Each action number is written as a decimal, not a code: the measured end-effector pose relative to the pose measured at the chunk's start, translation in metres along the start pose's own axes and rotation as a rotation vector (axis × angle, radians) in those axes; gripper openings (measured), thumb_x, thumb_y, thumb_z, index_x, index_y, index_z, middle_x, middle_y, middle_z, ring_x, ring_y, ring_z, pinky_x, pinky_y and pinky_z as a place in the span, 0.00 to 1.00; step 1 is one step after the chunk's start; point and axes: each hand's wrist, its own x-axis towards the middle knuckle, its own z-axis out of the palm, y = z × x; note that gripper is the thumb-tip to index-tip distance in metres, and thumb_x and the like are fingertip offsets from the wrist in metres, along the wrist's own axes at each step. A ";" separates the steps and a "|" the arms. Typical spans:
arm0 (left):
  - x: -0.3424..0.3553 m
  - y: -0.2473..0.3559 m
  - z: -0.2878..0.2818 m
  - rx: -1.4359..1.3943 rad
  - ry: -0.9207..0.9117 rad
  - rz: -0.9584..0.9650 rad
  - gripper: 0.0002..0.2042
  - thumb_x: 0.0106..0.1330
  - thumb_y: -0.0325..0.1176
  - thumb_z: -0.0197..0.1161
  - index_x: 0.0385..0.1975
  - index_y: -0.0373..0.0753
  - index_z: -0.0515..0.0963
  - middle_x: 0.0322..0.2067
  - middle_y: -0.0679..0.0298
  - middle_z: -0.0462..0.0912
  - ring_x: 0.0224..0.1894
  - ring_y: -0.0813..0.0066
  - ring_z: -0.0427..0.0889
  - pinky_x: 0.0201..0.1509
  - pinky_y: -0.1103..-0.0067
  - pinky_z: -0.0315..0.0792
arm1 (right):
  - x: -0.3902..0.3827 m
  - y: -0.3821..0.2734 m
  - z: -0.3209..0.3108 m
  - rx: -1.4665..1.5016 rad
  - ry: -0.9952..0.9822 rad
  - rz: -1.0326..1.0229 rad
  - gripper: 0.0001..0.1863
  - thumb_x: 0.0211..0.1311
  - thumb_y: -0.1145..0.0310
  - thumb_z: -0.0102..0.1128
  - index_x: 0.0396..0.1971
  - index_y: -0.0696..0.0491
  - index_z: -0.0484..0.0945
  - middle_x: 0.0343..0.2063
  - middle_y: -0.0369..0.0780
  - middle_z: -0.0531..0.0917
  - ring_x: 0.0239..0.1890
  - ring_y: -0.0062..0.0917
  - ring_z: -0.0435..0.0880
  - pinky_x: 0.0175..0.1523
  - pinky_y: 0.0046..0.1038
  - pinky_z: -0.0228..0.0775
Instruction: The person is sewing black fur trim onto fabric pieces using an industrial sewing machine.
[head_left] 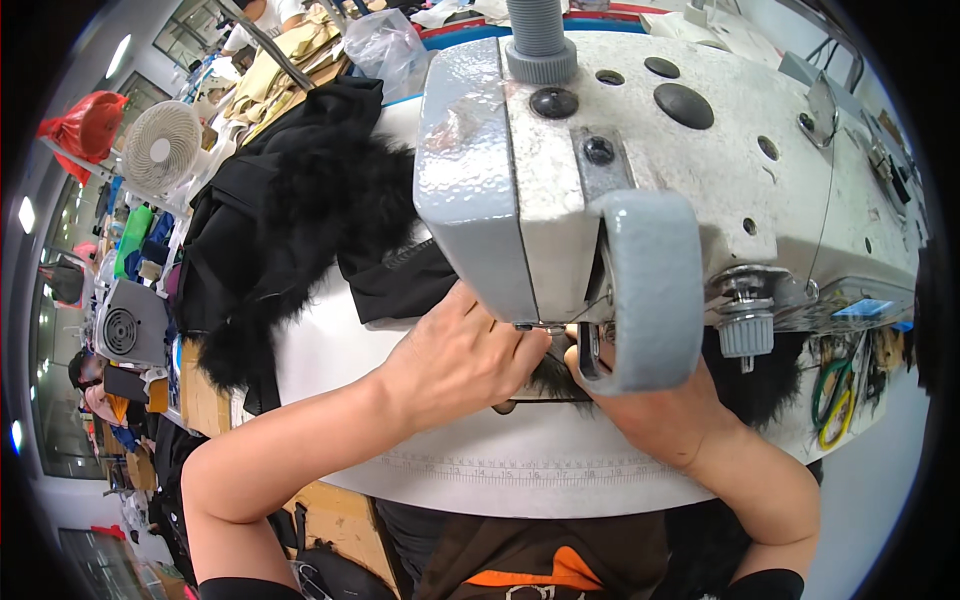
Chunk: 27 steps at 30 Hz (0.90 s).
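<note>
A grey-white sewing machine (pixel 560 140) fills the upper right, its needle area low between my hands. My left hand (pixel 465 345) is closed, its bent fingers pinching black furry fabric (pixel 552 378) just left of the needle area. Opposite it, my right hand (pixel 655 410) is closed at the same fabric, fingertips against the fur. A rounded grey guard (pixel 655 290) hides most of the right fingers. Beyond my left hand, a black garment with fur trim (pixel 330 200) lies heaped over the white table. More black fur shows right of my right hand.
Scissors with green and yellow handles (pixel 835 425) lie on the table's right. A ruler scale (pixel 520 470) runs along the white table's curved front edge. To the left stand a white fan (pixel 160 145) and a red bag (pixel 85 130). A clear plastic bag (pixel 385 50) sits behind the garment.
</note>
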 end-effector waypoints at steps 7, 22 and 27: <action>0.001 -0.007 0.009 -0.015 0.036 0.017 0.05 0.66 0.31 0.64 0.34 0.37 0.84 0.25 0.67 0.79 0.38 0.66 0.82 0.57 0.65 0.73 | -0.001 -0.015 -0.001 -0.139 -0.045 0.095 0.09 0.61 0.67 0.67 0.41 0.43 0.87 0.37 0.33 0.85 0.48 0.35 0.82 0.49 0.43 0.76; -0.001 0.000 0.002 0.005 0.111 0.002 0.09 0.57 0.30 0.64 0.37 0.40 0.83 0.30 0.66 0.79 0.37 0.68 0.82 0.52 0.69 0.74 | -0.004 -0.009 -0.004 -0.287 -0.125 0.037 0.11 0.59 0.72 0.62 0.42 0.54 0.86 0.40 0.42 0.82 0.44 0.39 0.83 0.43 0.40 0.77; -0.004 0.002 0.007 -0.052 0.066 0.000 0.05 0.56 0.29 0.64 0.31 0.40 0.79 0.26 0.66 0.76 0.32 0.69 0.81 0.51 0.69 0.74 | -0.006 -0.008 -0.004 -0.270 -0.153 0.043 0.13 0.60 0.70 0.63 0.44 0.51 0.86 0.37 0.38 0.82 0.43 0.37 0.83 0.46 0.40 0.76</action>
